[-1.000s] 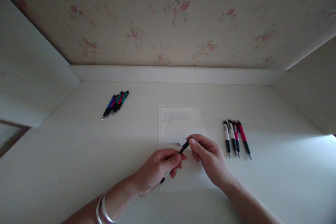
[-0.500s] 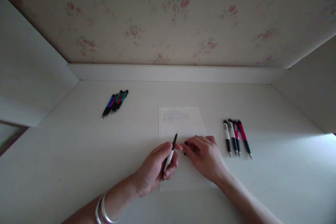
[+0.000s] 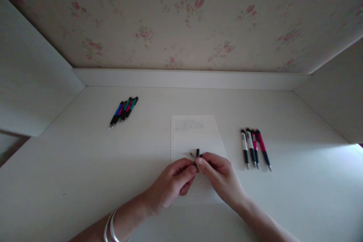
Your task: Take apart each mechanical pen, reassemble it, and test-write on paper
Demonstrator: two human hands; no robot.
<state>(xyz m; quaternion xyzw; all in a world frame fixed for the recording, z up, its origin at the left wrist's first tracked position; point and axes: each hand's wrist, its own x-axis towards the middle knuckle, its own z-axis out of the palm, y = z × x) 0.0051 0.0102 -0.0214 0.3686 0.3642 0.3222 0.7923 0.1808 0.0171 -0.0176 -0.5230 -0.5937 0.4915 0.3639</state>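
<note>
Four click pens right of the ruled sheet. My left fingers and right fingers pinch a mostly hidden pen.

Hands: two, left hand and right hand
Held bits: too small and hidden to count
Black tube: one
Metal tip: one
Sheet: one
Left pens: five; one blue, one purple, two teal, one red
Right pens: four; two white, two red
Bangles: two
Desk: one

Pink-flowered wallpaper, white desk, black pen part
</note>
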